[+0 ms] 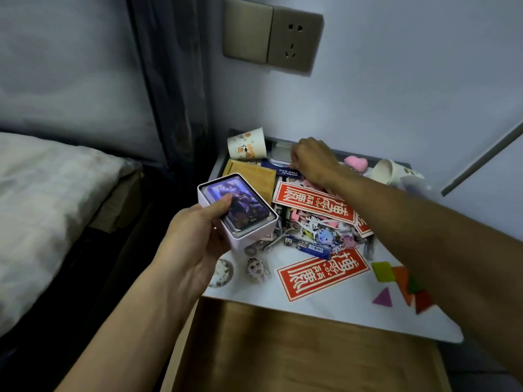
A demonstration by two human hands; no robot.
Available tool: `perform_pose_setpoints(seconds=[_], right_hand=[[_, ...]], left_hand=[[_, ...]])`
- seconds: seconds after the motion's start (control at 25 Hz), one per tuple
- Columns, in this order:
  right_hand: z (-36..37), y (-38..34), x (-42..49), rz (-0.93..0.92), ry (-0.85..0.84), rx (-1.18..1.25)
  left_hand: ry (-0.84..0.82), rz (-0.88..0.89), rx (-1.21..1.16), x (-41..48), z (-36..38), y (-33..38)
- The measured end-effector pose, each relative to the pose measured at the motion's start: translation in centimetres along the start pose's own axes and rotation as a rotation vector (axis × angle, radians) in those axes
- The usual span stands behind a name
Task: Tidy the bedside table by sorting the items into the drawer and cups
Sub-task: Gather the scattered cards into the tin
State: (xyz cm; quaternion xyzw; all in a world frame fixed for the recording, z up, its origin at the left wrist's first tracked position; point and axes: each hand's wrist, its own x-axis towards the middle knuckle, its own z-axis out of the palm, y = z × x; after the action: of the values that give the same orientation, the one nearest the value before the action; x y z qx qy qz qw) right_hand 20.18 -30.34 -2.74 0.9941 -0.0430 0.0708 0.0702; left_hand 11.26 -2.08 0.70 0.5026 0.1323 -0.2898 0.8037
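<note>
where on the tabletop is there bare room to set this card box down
Bare tabletop lies along the front edge, between the lower red envelope and the coloured shapes. The middle and back are crowded: keychain pile, wooden tray, tipped cup.

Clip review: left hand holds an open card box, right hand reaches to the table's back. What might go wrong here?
1. The open box sits tilted in the left hand, only a thumb on the cards; they may slide out.
2. The right hand reaches across the clutter; its forearm might drag the red envelope off.
</note>
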Motion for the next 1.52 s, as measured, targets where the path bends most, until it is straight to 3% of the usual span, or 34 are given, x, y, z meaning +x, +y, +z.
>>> perform_pose_setpoints(seconds=[0.2, 0.4, 0.48, 0.64, 0.8, 1.04, 1.24, 1.32, 1.52], right_hand=[[-2.8, -0.1, -0.2, -0.118, 0.031, -0.058], [-9.1, -1.7, -8.4, 0.008, 0.058, 0.342], [-10.8, -2.9, -13.9, 0.155, 0.155, 0.579], [-13.4, -5.2, -23.0, 0.495, 0.172, 1.402], [-11.2, -5.5, -26.3, 0.725, 0.097, 1.734], [-8.8, -4.1, -26.5, 0.743, -0.093, 1.542], [-8.7, -2.8, -26.3, 0.691, -0.282, 1.739], [-8.8, -2.4, -26.4, 0.601, -0.372, 1.680], [-8.1, -1.2, -26.4, 0.646, -0.320, 1.521]], left_hand=[[0.004, 0.025, 0.015, -0.1, -0.1, -0.2], [-0.027, 0.036, 0.060, -1.1, 0.6, -1.1], [-0.041, 0.032, 0.101, -2.0, 1.2, -1.9], [-0.107, 0.014, 0.176, -3.6, 2.3, -4.4], [-0.184, -0.041, 0.218, -4.8, 3.0, -7.5], [-0.248, -0.093, 0.269, -4.9, 3.0, -9.0], [-0.240, -0.102, 0.279, -4.4, 3.2, -8.7], [-0.223, -0.083, 0.268, -4.2, 3.1, -8.6], [-0.083, -0.018, 0.254, -3.9, 2.9, -8.0]])
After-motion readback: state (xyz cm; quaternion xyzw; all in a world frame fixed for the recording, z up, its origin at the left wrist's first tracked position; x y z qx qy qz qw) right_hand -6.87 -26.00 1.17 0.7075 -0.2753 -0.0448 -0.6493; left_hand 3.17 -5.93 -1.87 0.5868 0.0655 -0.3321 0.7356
